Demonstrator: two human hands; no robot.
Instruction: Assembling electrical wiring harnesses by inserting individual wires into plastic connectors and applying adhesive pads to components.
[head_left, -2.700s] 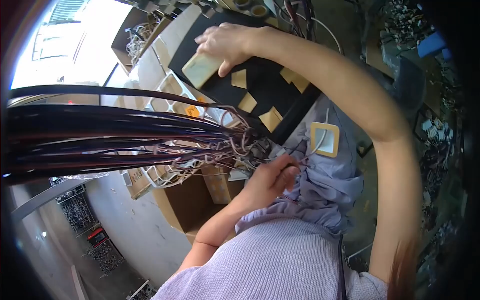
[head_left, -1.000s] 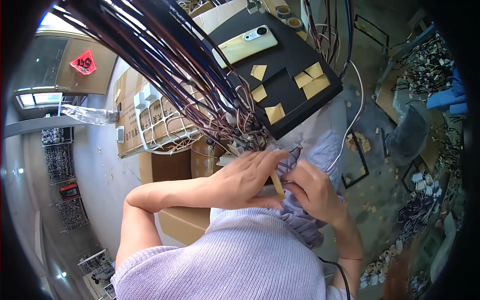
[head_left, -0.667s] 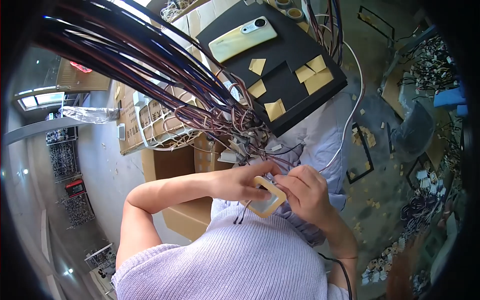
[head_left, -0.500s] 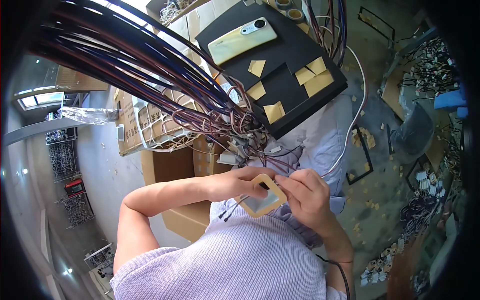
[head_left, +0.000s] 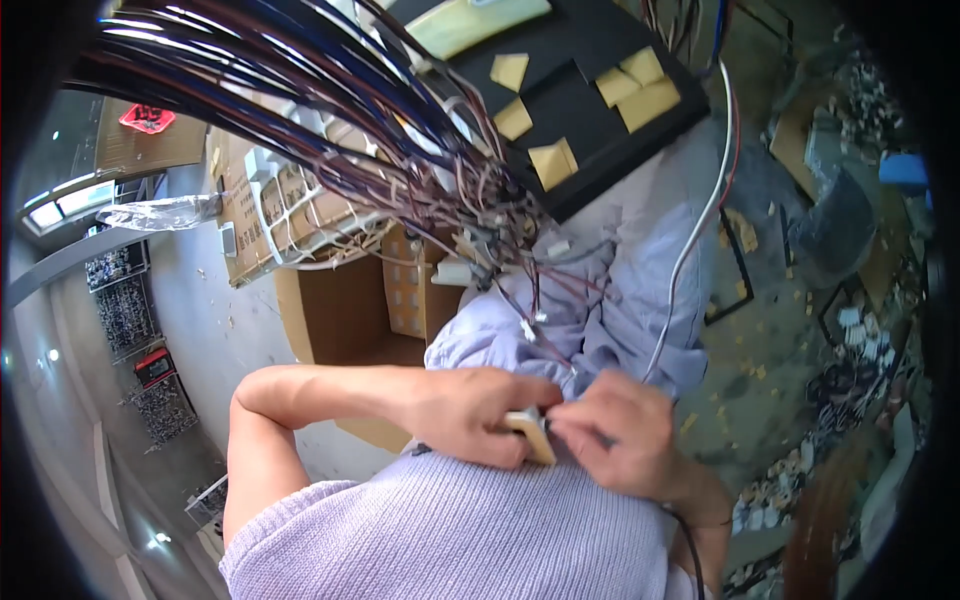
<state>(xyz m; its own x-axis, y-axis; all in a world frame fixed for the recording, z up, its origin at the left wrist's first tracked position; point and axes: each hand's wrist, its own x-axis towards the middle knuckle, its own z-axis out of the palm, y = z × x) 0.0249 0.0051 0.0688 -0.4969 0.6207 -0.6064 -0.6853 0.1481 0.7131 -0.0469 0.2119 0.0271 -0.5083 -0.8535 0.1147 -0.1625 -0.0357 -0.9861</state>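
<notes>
Close to my body, my left hand (head_left: 478,415) grips a small square frame (head_left: 535,440) with a cream rim, now turned nearly edge-on. The fingers cover much of it. My right hand (head_left: 625,435) meets the frame's near-right corner with thumb and fingers pinched together. Blur hides what sits in that pinch. A white cable (head_left: 690,250) comes down from the upper right and passes behind the right hand. On my lap, thin dark red wires (head_left: 535,300) with small white connectors reach from a large wire bundle (head_left: 330,110) toward both hands.
Beyond my knees lies a black board (head_left: 555,100) bearing several cream paper pieces (head_left: 553,163) and a pale phone (head_left: 470,25), cut off by the top edge. An open cardboard box (head_left: 345,315) stands left of my lap. Scraps and wire heaps (head_left: 835,400) litter the right-hand floor.
The frame has tilted from facing up to nearly edge-on and moved slightly lower, both hands with it. Its thin black leads are now mostly hidden. The view has shifted, so the board sits higher.
</notes>
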